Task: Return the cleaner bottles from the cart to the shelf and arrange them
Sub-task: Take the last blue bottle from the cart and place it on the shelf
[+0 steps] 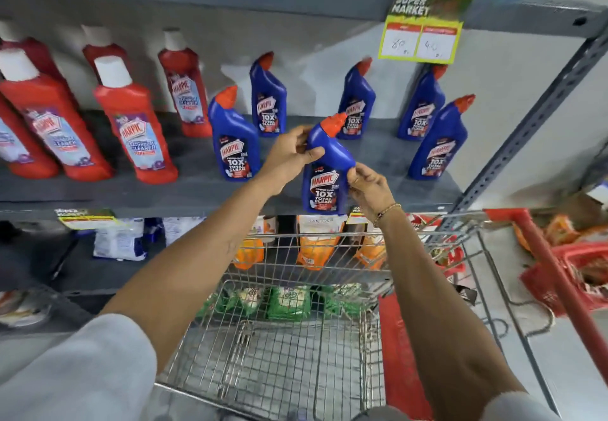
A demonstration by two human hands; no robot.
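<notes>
A blue Harpic bottle (329, 170) with an orange-red cap is held upright at the front edge of the grey shelf (204, 190). My left hand (289, 154) grips its neck from the left. My right hand (370, 190) pinches its right side lower down. Several more blue Harpic bottles stand on the shelf, such as one to the left (235, 144) and one to the right (439, 144). Red Harpic bathroom cleaner bottles (138, 131) fill the shelf's left part. The wire cart (289, 354) stands below my arms, its basket showing no bottles.
A yellow price tag (424, 29) hangs from the upper shelf. The lower shelf holds orange refill pouches (316, 249) and white packs (120, 243). A slanted shelf post (526, 124) rises on the right. A red basket (579, 275) sits beyond the cart's red handle (552, 272).
</notes>
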